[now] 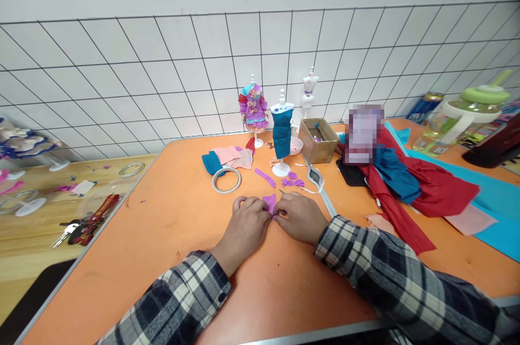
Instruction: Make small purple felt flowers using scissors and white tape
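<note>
My left hand (246, 224) and my right hand (299, 216) rest close together on the orange table (170, 236), both pinched on a small purple fabric piece (270, 202) between them. Just beyond the hands stands a small white mannequin in a teal dress (281, 132). More purple scraps (293, 181) lie at its base. A roll of white tape (226, 180) lies to the left of it.
A dressed doll form (253, 108) and a bare white form (309, 90) stand by the wire grid. A cardboard box (318, 140), red (430, 188) and teal cloth (396, 171) lie right. A green-lidded jug (459, 117) stands far right. Keys (83, 224) lie on the left wooden table.
</note>
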`<state>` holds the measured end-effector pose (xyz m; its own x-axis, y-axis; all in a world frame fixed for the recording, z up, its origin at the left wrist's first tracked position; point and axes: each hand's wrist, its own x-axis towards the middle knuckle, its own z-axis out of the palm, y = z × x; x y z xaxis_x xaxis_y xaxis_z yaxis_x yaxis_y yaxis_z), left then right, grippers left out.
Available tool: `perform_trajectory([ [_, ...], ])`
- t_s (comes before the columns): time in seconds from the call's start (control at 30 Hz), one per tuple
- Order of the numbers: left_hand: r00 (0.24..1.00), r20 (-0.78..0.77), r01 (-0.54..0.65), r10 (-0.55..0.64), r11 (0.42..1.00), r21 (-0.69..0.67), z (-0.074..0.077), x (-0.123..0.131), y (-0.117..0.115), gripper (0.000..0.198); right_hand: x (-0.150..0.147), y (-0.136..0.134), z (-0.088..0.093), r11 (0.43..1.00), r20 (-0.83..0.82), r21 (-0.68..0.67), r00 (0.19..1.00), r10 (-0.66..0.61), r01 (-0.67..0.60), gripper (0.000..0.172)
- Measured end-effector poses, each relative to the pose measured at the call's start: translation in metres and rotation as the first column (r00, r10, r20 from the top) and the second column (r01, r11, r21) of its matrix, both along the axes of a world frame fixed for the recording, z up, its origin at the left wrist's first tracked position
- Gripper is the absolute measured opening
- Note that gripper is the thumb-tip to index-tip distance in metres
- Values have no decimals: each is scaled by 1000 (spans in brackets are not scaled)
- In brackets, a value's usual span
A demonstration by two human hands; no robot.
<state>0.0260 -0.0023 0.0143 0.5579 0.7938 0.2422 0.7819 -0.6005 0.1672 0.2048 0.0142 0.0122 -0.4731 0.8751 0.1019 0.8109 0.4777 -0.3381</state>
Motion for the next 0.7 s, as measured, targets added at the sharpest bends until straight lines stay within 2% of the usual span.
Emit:
perform_trajectory([
  [0.23, 1000, 13, -12, 12, 999, -32, 0, -2, 0, 23, 1, 2, 0, 999, 72, 17, 997, 32, -33, 19],
  [0.47, 999, 5, -45, 46, 997, -60, -3, 0, 4, 24, 1, 0, 0, 999, 78, 0, 996, 33, -34, 21],
  [0.7, 999, 44, 28, -25, 998, -61, -4, 1, 5, 22, -2, 0, -1, 1000, 99, -19, 995, -19, 21, 19],
])
